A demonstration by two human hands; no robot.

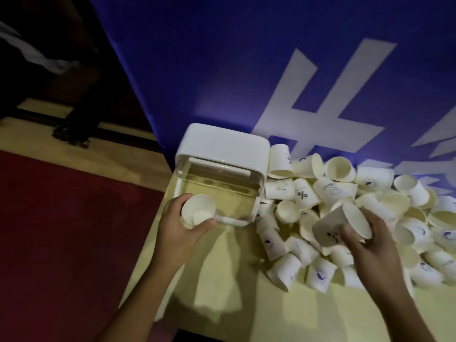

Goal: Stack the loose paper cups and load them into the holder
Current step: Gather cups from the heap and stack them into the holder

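Two cups in hand, one each. Left hand (182, 230) grips a paper cup (198, 212), its mouth facing the camera, thumb curled over the near rim and the other fingers wrapped round the left wall. That cup sits at the near-left corner of the holder (222, 144), overlapping its front edge. Right hand (370, 250) holds a second cup (333, 225) tilted on its side with the mouth toward the right, thumb across the wall and fingers curled at the rim, just above the pile of loose cups (370, 191). The pile lies on the yellow tablecloth (222, 280) right of the holder, touching it. Blue banner (246, 70) stands behind.
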